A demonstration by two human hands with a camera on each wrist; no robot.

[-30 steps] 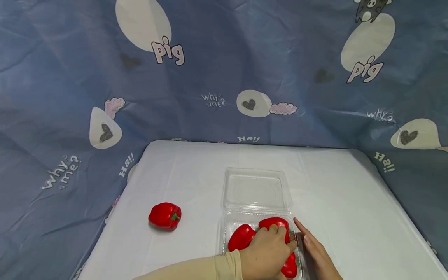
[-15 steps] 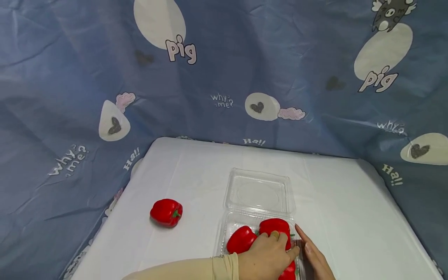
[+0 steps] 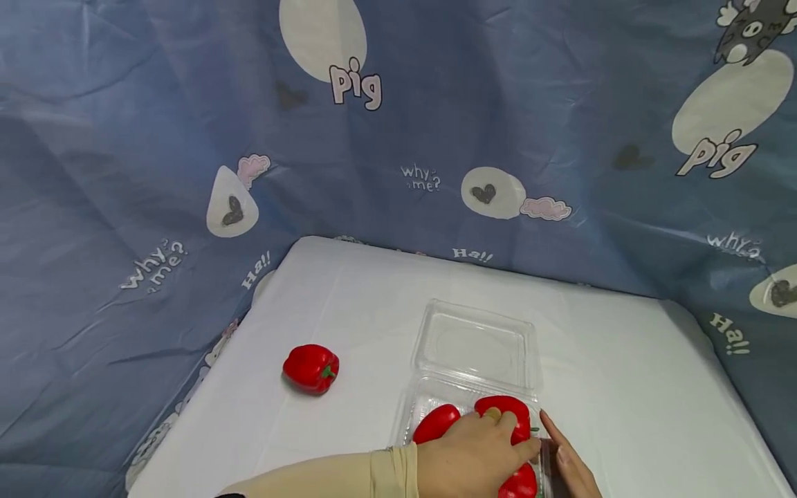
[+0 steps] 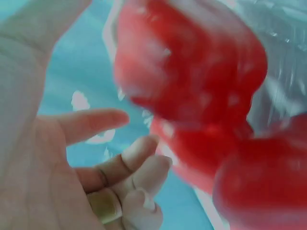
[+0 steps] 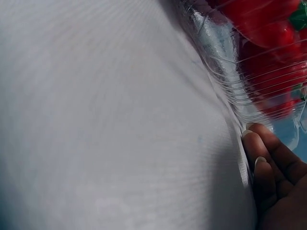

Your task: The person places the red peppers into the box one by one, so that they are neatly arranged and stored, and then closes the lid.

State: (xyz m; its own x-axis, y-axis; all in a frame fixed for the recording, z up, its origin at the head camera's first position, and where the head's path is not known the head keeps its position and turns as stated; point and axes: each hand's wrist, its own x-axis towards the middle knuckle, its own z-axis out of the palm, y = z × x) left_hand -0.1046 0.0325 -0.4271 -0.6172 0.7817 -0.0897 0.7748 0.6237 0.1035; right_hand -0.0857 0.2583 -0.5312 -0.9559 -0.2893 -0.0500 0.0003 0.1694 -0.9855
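Head view: I had the left hand [image 3: 471,453], grip loose, softly curved, over red bell peppers [image 3: 437,423] inside the clear clamshell [image 3: 445,393]; right hand [image 3: 571,463], fingers relaxed, against its side. Light, steady nudging seemed best!

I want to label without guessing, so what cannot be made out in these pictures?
Head view: the left hand covers parts of the red peppers in the clear container, so their number is uncertain.
Head view: the bottom edge cuts off the container's near side.
Left wrist view: blur hides fine detail on the peppers.
Right wrist view: the right edge cuts off part of the right hand and the peppers.
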